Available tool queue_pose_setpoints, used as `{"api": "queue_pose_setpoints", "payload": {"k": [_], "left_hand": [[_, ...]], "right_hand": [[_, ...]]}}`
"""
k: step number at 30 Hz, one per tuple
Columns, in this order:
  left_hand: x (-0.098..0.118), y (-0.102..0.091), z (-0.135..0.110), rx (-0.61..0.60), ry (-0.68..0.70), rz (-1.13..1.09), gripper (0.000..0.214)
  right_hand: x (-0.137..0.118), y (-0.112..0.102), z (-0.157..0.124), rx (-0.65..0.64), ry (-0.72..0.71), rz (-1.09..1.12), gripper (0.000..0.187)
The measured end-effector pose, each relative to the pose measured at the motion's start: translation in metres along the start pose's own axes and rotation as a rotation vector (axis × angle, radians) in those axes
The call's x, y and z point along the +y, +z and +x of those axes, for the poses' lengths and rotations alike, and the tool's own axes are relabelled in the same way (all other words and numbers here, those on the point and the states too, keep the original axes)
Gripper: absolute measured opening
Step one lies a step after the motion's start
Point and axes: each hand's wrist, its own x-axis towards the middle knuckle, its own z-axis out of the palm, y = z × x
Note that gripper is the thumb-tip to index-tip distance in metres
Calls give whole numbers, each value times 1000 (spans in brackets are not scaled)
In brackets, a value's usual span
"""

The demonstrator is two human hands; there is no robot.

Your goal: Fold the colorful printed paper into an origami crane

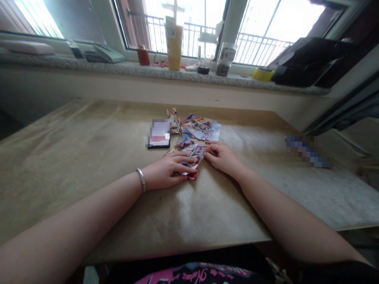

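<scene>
Left hand: palm down, fingers loosely spread across the glossy printed packet, not closed around it.
Right hand: half curled, fingertips at the packet's right edge; cannot tell whether they pinch it.
Tabletop: broad stretches either side; near edge close to the shirt.
Far side: smartphone, crumpled wrapper and overlapping printed pieces limit reach.
Packet: multicoloured, red near corner.
Lettering: too blurred to read.

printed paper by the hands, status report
Left hand resting on printed paper; right hand at its right edge. Paper creased, partly covered. Phone-like device, crumpled wrapper beyond.
</scene>
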Motion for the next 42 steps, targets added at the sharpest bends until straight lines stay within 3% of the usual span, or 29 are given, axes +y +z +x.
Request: {"api": "queue_pose_setpoints", "payload": {"k": [6, 14, 26, 30, 32, 37, 42], "left_hand": [[3, -1, -1, -25, 31, 68, 40], [8, -2, 2, -66, 46, 138, 44], [13, 4, 3, -44, 39, 153, 49], [13, 7, 3, -13, 45, 126, 47], [13, 8, 3, -13, 35, 135, 47], [12, 8, 3, -36, 16, 161, 49], [12, 8, 3, -74, 0, 164, 49]], "right_hand": [[6, -1, 3, 3, 109, -13, 14], [5, -3, 6, 16, 140, 19, 14], [3, 3, 9, 108, 75, 132, 11], [-1, 4, 8, 143, 115, 182, 31], [-1, 5, 8, 141, 150, 225, 37], [2, 9, 8, 108, 239, 351, 24], [1, 10, 6, 65, 235, 411, 28]]}}
